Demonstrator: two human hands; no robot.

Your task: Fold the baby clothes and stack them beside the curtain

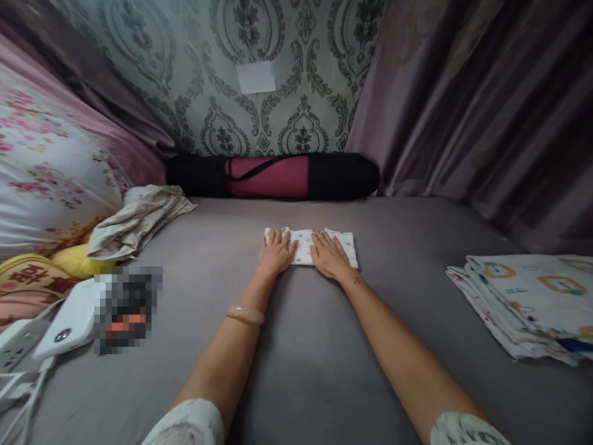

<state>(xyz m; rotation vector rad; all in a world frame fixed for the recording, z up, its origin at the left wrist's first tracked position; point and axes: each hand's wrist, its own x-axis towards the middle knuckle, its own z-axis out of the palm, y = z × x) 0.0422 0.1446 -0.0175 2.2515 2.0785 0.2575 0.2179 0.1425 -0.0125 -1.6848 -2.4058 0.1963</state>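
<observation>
A small folded white cloth [303, 248] with a faint print lies on the grey sheet, partly covered by both palms. My left hand [277, 252] rests flat on its left end, fingers spread and pointing away from me. On the right part of the cloth, my right hand [330, 254] is pressed down flat as well, with its fingers stretched out. Between the two hands a strip of the cloth shows, and its right end sticks out past my right hand. A pale bangle [245, 315] circles my left forearm.
A stack of folded printed cloths [523, 303] lies at the right. At the left are a white device [74, 318] with a cable, a power strip [21, 343], a crumpled cloth [143, 216] and a floral pillow [50, 161]. A black and maroon long bag [273, 177] lies along the wall.
</observation>
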